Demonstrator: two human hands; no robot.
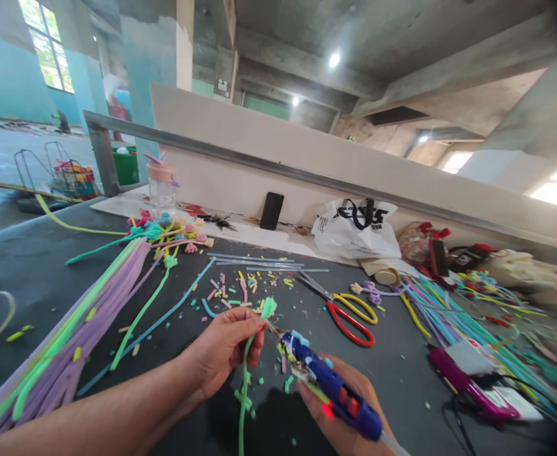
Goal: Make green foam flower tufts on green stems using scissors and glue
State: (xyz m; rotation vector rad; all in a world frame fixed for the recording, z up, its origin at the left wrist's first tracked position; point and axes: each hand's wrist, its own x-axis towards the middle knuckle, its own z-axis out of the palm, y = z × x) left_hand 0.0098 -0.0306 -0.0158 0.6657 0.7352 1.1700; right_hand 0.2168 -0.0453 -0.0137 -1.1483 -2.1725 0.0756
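Observation:
My left hand (240, 335) pinches a green pipe-cleaner flower (268, 308) just under its fluffy head. Its green stem (244, 399) hangs down past the fingers toward the near edge of the view. My right hand (339, 405) is wrapped round a blue glue gun (330, 380), a red light glowing on its side. The gun's nozzle points up and left, right beside the base of the flower; whether it touches cannot be made out. Scissors (349, 313) with red and yellow handles lie beyond the gun. Cut pipe-cleaner bits (244, 288) are scattered on the dark table (173, 405).
Purple and green pipe cleaners (88, 316) lie at left, with finished flowers (164, 228) behind them. Clear glue sticks (259, 261), a phone (272, 211), a cup (162, 190) and a white bag (354, 231) are farther back. A magenta device (471, 386) with a cord lies at right.

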